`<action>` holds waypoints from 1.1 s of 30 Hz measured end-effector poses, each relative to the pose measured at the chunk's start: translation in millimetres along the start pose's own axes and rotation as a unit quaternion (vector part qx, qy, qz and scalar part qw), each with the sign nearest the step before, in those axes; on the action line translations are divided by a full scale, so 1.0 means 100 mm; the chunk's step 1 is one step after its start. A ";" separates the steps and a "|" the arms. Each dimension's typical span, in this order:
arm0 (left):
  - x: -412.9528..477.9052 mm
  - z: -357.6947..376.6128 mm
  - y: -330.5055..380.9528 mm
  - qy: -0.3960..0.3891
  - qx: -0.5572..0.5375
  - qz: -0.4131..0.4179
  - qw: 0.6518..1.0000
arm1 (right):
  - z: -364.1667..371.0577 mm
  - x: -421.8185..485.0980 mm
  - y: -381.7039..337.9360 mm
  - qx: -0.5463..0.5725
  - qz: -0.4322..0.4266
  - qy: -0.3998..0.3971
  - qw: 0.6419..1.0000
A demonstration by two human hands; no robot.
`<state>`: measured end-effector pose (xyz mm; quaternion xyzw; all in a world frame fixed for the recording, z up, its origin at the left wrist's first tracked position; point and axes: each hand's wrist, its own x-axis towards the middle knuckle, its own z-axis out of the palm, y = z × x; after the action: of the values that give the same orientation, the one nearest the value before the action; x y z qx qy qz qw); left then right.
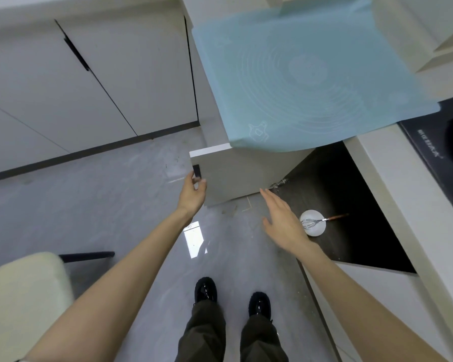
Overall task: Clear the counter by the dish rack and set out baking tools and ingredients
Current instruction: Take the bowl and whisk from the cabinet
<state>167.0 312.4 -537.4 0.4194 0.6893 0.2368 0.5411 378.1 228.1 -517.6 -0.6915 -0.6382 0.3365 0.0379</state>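
Observation:
A light blue silicone baking mat (306, 82) lies spread on the counter, its front edge drooping over the side. Below it a white cabinet door (236, 173) stands swung open. My left hand (192, 190) grips the door's outer edge at its black handle (196, 171). Inside the dark cabinet (335, 194) a small white bowl (315, 229) sits on the floor of the compartment with a wire whisk (313, 222) lying across it, wooden handle pointing right. My right hand (283, 222) hovers with straight fingers just left of the bowl, holding nothing.
A black cooktop (439, 152) is set in the counter at the right. Pale cabinet fronts (63, 87) run along the left. A cream chair seat (21, 301) stands at lower left. My two black shoes stand on the grey floor (102, 199).

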 end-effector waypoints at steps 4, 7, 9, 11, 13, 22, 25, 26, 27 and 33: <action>-0.11 0.27 -0.22 -0.039 0.039 -0.033 0.998 | 0.09 -0.17 0.22 0.045 0.087 0.055 0.994; -0.15 0.54 -0.30 -0.075 0.042 -0.024 0.996 | 0.20 -0.25 0.47 0.063 0.134 0.078 0.986; -0.14 0.75 -0.34 -0.096 0.034 -0.011 0.995 | 0.30 -0.28 0.67 0.075 0.163 0.096 0.979; -0.09 0.97 -0.39 -0.118 0.033 0.008 0.992 | 0.43 -0.27 0.90 0.077 0.191 0.110 0.972; 0.00 1.21 -0.47 -0.143 0.035 0.030 0.989 | 0.61 -0.23 1.17 0.087 0.211 0.129 0.965; 0.74 2.26 -1.26 -0.192 0.045 0.074 0.978 | 1.56 0.29 2.44 0.102 0.268 0.166 0.943; 0.98 2.61 -1.55 -0.198 0.042 0.079 0.976 | 1.82 0.51 2.83 0.093 0.272 0.173 0.942; 1.06 2.72 -1.64 -0.201 0.040 0.080 0.975 | 1.89 0.57 2.95 0.085 0.275 0.173 0.942; 1.15 2.84 -1.73 -0.205 0.039 0.084 0.974 | 1.97 0.65 3.08 0.074 0.276 0.174 0.942; 1.65 3.49 -2.16 -0.226 0.037 0.112 0.967 | 2.36 1.08 3.74 -0.014 0.281 0.152 0.947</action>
<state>417.0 290.3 -901.9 0.5564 0.5059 0.1691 0.6372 573.3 169.2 -925.2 -0.8862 -0.4091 0.2154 0.0285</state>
